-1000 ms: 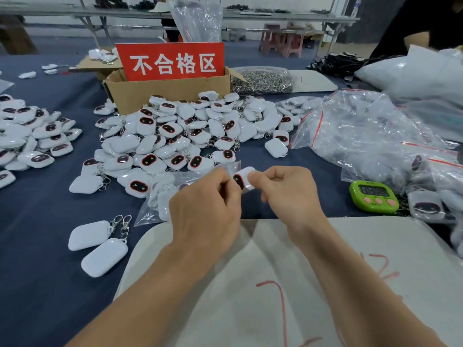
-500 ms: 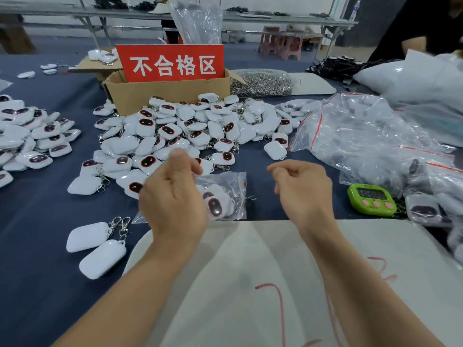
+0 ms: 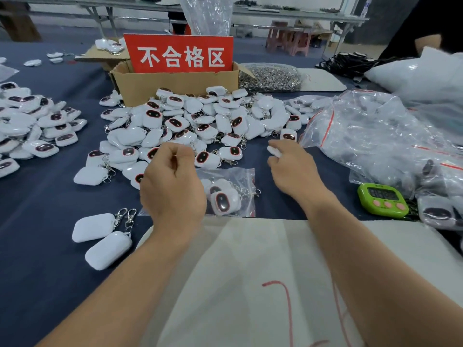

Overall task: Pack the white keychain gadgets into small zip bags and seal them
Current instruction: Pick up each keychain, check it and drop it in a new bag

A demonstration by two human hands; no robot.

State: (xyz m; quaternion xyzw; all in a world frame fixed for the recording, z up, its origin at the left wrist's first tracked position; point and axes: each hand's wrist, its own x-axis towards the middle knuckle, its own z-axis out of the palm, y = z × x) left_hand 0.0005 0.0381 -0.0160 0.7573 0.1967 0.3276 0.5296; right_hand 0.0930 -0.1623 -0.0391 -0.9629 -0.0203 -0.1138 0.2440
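On the dark blue tablecloth [image 3: 37, 196], heaped white keychain gadgets [image 3: 200, 121] fill the space between the brown cardboard box [image 3: 175, 83] and both hands, the left hand [image 3: 172, 189] curled and apparently empty, the right hand [image 3: 293, 169] pinching one white gadget [image 3: 272, 150].

Red sign [image 3: 178, 53] in the cardboard box [image 3: 175, 85] reading 不合格区 in white, timer [image 3: 382, 200] display unreadable

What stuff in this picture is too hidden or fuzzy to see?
All in the head view:
Inside the cardboard box: front wall and red sign block it.
Digits on the green timer: too small.
Left part of the zip bag: the left hand covers it.
The gadget in the right hand: fingers hide most.
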